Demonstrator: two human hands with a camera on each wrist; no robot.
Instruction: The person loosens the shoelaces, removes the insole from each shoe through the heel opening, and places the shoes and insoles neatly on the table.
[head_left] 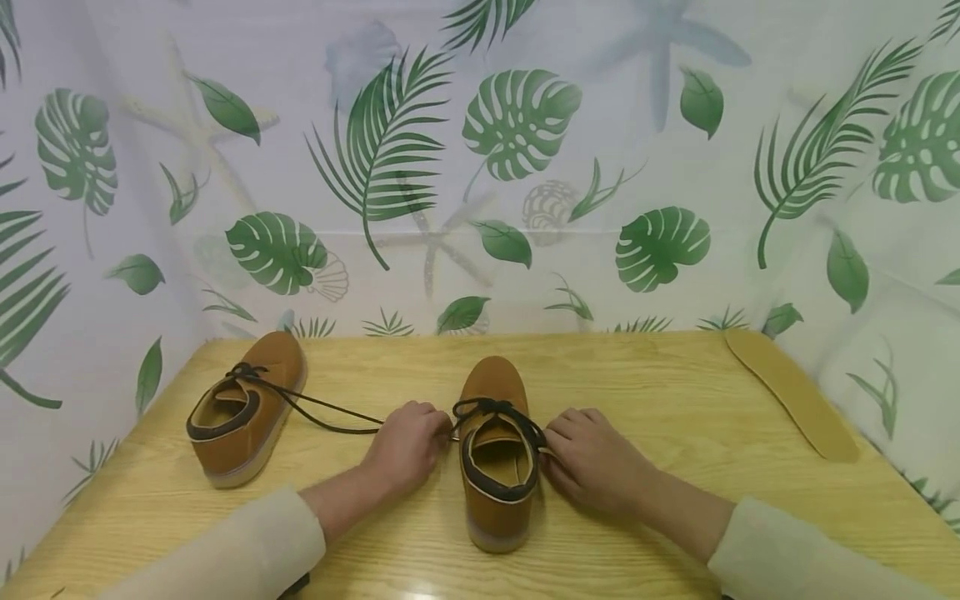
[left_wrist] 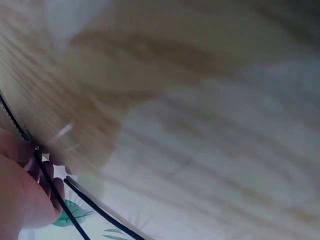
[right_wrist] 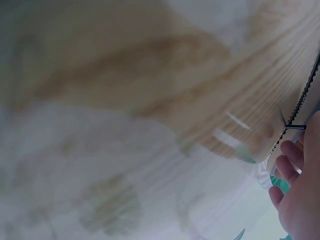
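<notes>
A brown shoe (head_left: 491,379) with a dark collar stands in the middle of the table, heel toward me. Its black shoelace (head_left: 491,406) spreads to both sides of the tongue. On its left, my left hand (head_left: 408,443) pinches shoelace close to the shoe's side; black strands also pass between its fingers in the left wrist view. My right hand (head_left: 600,462) is at the other side of the collar, fingers curled, pinching a lace end (right_wrist: 296,127). A second brown shoe (head_left: 251,425) stands at the left, its long laces (head_left: 330,408) stretching to my left hand.
A flat tan insole (head_left: 791,396) lies at the table's right edge. The light wooden table (head_left: 637,375) meets a white curtain (head_left: 570,275) with green leaf prints at its back and sides.
</notes>
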